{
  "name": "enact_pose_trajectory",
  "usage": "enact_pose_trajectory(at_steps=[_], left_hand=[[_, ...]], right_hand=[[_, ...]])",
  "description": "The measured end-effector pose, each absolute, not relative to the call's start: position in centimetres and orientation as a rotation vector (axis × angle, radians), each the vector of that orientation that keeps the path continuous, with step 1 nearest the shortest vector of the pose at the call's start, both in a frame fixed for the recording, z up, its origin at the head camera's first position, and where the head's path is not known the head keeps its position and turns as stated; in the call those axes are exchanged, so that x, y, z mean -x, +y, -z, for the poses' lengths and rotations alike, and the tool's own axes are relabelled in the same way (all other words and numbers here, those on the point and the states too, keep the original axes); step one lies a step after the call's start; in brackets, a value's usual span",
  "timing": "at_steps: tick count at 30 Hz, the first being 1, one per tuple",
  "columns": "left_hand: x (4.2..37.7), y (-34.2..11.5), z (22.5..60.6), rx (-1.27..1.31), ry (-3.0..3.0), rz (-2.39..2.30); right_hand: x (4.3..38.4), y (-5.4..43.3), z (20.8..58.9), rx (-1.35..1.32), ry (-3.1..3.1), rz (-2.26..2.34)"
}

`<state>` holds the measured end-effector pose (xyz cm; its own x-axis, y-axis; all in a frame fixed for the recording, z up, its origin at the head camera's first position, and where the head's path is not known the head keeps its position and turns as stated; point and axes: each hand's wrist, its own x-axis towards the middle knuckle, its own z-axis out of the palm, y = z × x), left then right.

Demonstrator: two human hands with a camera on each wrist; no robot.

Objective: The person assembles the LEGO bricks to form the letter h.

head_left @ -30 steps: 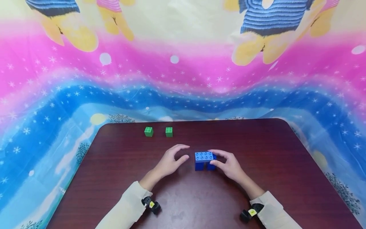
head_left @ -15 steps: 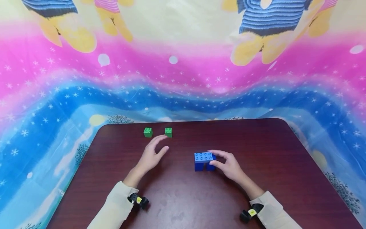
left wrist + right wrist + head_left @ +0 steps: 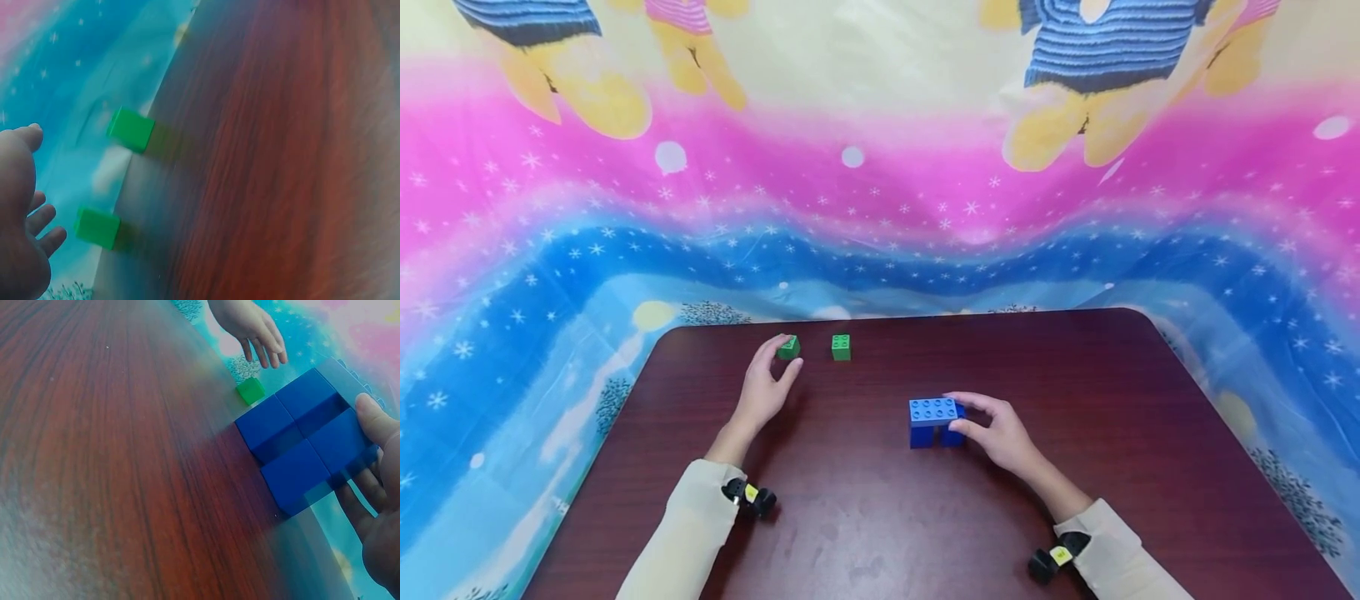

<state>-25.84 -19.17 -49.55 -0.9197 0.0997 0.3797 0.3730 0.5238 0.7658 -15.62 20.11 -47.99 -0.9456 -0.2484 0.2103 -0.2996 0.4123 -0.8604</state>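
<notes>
My left hand (image 3: pixel 763 387) reaches over the left green block (image 3: pixel 789 348), fingers and thumb spread apart. Its fingertips overlap that block in the head view, but a gap shows between hand (image 3: pixel 22 219) and block (image 3: pixel 98 228) in the left wrist view. Another green block (image 3: pixel 841 347) stands to the right. My right hand (image 3: pixel 1000 429) holds a blue block structure (image 3: pixel 934 412) at its right end, thumb on the near side. A lighter blue studded brick lies across two dark blue columns (image 3: pixel 300 425) with a slot between them. Some right fingers are hidden behind it.
Everything stands on a dark reddish-brown table (image 3: pixel 880 517) with rounded far corners. A patterned cloth (image 3: pixel 865 208) hangs behind and around it. The green blocks are close to the table's far edge.
My left hand has moved away from beside the blue structure, left and forward, to the left green block. My right hand and the blue structure have stayed in place.
</notes>
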Motion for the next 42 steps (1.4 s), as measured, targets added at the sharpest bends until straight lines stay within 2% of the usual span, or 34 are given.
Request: enact_pose_trajectory(at_steps=[6, 18, 42], left_hand=[[27.6, -20.4, 49.8, 0.294, -2.534, 1.403], [30.3, -22.3, 50.2, 0.145, -2.787, 1.432], [31.4, -21.1, 51.5, 0.073, -2.761, 1.432]], right_hand=[[16.5, 20.7, 50.1, -0.487, -2.589, -1.621], [16.7, 20.6, 50.3, -0.507, -2.592, -1.604], [16.5, 20.9, 50.3, -0.51, -2.556, -1.649]])
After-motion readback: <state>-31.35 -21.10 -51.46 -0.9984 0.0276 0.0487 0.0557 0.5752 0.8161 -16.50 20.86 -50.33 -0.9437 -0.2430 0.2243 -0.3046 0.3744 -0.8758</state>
